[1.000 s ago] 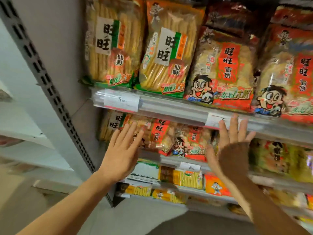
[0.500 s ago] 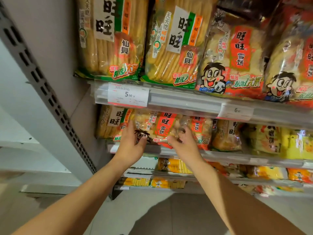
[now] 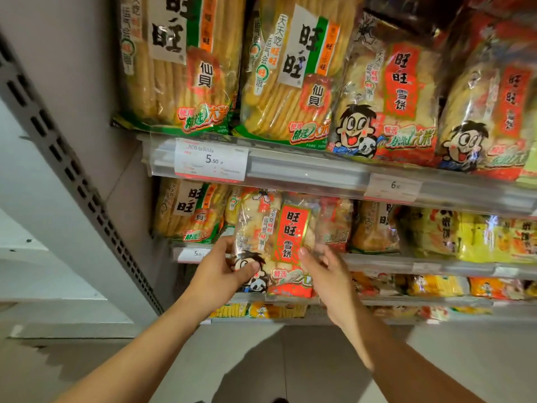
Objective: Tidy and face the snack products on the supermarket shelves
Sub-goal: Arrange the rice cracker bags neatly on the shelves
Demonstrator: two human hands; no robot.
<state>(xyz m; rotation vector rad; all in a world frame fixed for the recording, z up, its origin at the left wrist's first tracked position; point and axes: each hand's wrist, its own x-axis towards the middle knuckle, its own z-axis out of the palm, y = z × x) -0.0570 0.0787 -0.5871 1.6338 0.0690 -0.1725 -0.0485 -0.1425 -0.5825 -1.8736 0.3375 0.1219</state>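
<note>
Red snow-cracker bag is in my hands, out in front of the second shelf, label facing me, roughly upright with a slight lean. Its bottom edge hangs below that shelf's lip, so it is not seated.

My left hand grips the lower left corner: thumb curled over the cartoon face on the front, fingers behind the bag where I can't see them. My right hand is at the lower right edge, thumb pressed on the front near the red panel; the other fingers look loosely bent beside the bag, and how much they bear I cannot tell.

Around it: a green-label cracker bag stands just to the left on the same shelf, more red and orange packs to the right. Above, the upper shelf rail carries a 5.50 price tag, with large bags standing on it.

My read: step in hand is seating this bag back in its facing. To do it well: lift so the bottom clears the lip, slide it straight in between the neighbours, keep the label square to the aisle, base flush with the front edge. The film looks slippery and the crackers brittle, so a light hold at the corners, no squeezing mid-bag. Likely risk: nudging the green bag over.
</note>
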